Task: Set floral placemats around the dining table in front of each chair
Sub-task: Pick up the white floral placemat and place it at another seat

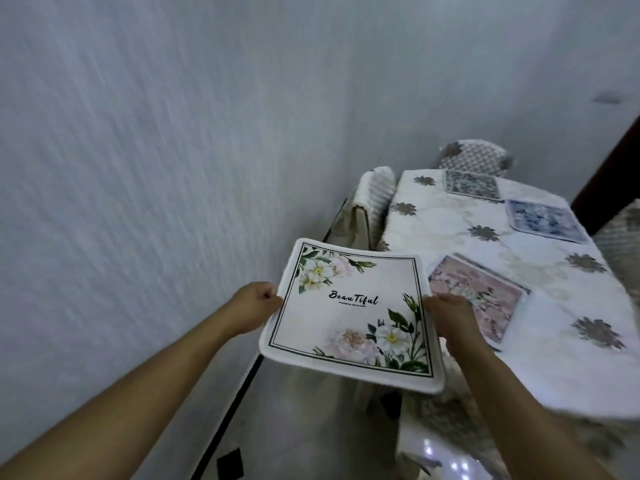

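I hold a white floral placemat [353, 313] printed "Beautiful" in the air, left of the dining table [540, 341]. My left hand [254, 304] grips its left edge and my right hand [450, 318] grips its right edge. Three placemats lie on the white flowered tablecloth: a pink one [479, 299] nearest me, a blue one [543, 220] further back, and a grey-green one [471, 185] at the far end.
A chair with a white ribbed cover [375, 199] stands on the table's left side, close to the wall [156, 150]. A patterned chair [474, 155] stands at the far end, another chair [623, 240] on the right. Glossy floor [294, 427] lies below.
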The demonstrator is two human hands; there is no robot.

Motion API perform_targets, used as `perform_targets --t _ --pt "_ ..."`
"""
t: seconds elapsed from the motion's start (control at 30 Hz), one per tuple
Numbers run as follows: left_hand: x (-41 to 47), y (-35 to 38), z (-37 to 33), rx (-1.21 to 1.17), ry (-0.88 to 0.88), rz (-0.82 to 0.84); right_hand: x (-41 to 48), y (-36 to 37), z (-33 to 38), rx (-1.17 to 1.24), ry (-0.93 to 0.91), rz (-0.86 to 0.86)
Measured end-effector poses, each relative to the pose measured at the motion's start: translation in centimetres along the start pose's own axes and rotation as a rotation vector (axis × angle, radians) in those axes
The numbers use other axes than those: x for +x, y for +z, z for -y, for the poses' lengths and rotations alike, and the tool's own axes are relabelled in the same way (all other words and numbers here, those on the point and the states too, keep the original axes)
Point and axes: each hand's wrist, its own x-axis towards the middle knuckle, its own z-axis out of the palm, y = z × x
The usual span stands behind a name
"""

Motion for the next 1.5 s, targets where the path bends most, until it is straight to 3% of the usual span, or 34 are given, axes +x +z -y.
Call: perform_targets --t 0.3,0.73,1.07,1.3,1.5 --pt "19.8 1.7 -7.2 0.113 0.169 0.152 13.9 -0.4 0.0 0.132 0.090 -0.225" --pt "45.7 1.2 -14.1 0.229 0.297 0.253 30.5 3.7 5.3 0.148 0.153 -0.347" --pt "68.4 3.9 -22.8 0.367 0.598 0.436 42.2 7.8 7.8 0.193 0.240 -0.644" --pt "78.7 10.9 -30.4 0.453 0.802 0.654 45.7 8.2 7.3 0.267 0.390 -0.871" --pt "84.9 18.2 -35.4 0.542 0.908 0.720 51.3 7.3 4.9 0.326 0.459 -0.984"
